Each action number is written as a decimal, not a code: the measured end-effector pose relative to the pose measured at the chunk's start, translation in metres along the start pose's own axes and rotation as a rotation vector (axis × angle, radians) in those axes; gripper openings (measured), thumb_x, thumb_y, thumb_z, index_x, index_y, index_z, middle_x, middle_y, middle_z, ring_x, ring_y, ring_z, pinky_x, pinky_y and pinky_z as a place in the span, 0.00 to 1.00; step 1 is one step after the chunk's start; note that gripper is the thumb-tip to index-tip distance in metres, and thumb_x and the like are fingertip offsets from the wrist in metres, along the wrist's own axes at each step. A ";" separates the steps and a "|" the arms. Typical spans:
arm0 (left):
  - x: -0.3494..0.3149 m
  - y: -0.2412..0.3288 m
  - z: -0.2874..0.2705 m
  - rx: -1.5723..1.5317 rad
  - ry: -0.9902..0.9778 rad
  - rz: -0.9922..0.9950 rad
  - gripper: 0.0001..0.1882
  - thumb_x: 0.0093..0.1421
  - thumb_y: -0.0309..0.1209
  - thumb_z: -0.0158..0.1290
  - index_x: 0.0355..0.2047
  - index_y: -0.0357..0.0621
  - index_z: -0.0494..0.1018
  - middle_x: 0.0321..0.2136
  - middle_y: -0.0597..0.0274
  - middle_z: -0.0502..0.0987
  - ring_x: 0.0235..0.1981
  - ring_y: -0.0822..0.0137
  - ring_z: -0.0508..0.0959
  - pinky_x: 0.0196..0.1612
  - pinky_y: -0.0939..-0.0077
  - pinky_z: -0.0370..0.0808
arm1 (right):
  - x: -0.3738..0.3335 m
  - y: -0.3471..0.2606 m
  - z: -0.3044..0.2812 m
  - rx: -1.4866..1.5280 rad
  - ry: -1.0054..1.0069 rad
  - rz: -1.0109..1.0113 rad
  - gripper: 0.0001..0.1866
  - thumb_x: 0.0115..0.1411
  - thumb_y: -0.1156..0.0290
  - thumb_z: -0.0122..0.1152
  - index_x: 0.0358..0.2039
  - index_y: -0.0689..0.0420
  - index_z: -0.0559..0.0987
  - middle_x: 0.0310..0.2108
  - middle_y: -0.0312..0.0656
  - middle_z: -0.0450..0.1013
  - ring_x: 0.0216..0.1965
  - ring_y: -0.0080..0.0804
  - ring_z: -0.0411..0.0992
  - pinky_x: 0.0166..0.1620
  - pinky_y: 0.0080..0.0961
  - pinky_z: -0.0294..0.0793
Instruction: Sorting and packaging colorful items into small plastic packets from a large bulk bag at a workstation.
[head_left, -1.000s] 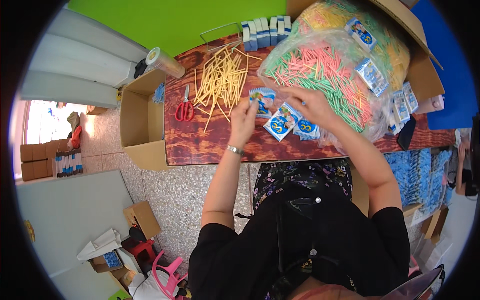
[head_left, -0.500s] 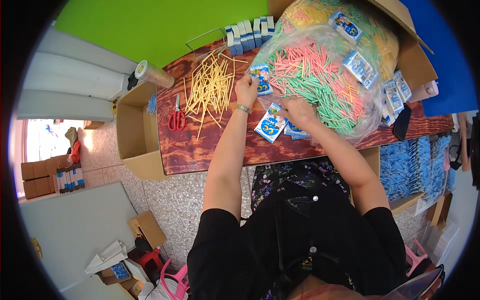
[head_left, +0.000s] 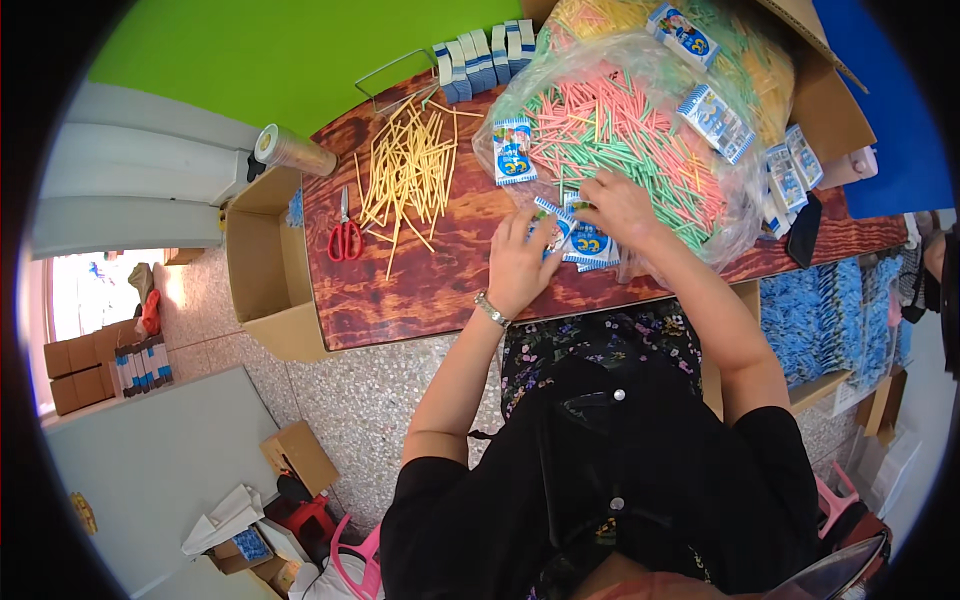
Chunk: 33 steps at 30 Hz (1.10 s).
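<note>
My left hand [head_left: 520, 264] is at the table's front, its fingers and thumb closed around a blue-and-white packet [head_left: 548, 224] that they partly cover. To its right, my right hand [head_left: 618, 212] has bent fingers on the upper part of another packet [head_left: 590, 243], which lies on a small stack of similar packets. One more packet [head_left: 514, 152] rests at the left edge of a large clear plastic bag [head_left: 508, 98]. Thin pink and green sticks [head_left: 650, 150] fill the bag just beyond my right hand.
Loose yellow sticks [head_left: 410, 165] lie beside red-handled scissors [head_left: 345, 240] on the wooden table [head_left: 400, 310]. A clear cylindrical container [head_left: 296, 150] stands at the left corner. Blue-and-white bundles [head_left: 482, 62] line the back. An open cardboard box [head_left: 262, 245] adjoins the left edge; a dark phone [head_left: 804, 232] lies right.
My left hand has left the packet at the bag's edge and come nearer, onto the loose packet in front. My right hand has shifted slightly right, its fingers on the stacked packets.
</note>
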<state>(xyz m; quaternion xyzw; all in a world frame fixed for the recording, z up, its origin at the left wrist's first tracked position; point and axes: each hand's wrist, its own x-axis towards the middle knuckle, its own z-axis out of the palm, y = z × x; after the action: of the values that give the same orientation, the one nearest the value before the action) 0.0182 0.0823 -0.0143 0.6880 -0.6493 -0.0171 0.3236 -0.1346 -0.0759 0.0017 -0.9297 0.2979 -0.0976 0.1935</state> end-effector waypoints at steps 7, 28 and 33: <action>-0.016 -0.005 0.010 0.115 -0.075 -0.107 0.31 0.46 0.35 0.63 0.53 0.46 0.70 0.56 0.52 0.65 0.50 0.50 0.67 0.47 0.55 0.70 | -0.009 0.004 0.004 -0.110 -0.091 0.164 0.28 0.43 0.60 0.74 0.41 0.59 0.71 0.42 0.49 0.72 0.48 0.47 0.71 0.42 0.39 0.78; -0.022 0.010 0.000 -0.027 -0.190 0.138 0.27 0.48 0.32 0.63 0.51 0.48 0.72 0.56 0.51 0.66 0.55 0.47 0.66 0.56 0.54 0.66 | 0.000 0.032 0.011 -0.118 0.011 -0.001 0.17 0.49 0.71 0.63 0.40 0.55 0.70 0.34 0.46 0.77 0.40 0.42 0.74 0.37 0.41 0.75; 0.003 0.026 -0.003 -0.157 0.058 0.004 0.28 0.53 0.35 0.61 0.53 0.40 0.69 0.56 0.47 0.64 0.56 0.42 0.64 0.56 0.53 0.64 | -0.013 0.017 -0.028 -0.057 0.212 -0.136 0.11 0.50 0.69 0.61 0.36 0.52 0.76 0.32 0.42 0.76 0.35 0.41 0.75 0.34 0.37 0.75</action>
<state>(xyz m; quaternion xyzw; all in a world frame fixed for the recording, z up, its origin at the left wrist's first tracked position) -0.0027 0.0824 0.0015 0.6596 -0.6377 -0.0473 0.3951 -0.1621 -0.0899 0.0193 -0.9374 0.2555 -0.1995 0.1272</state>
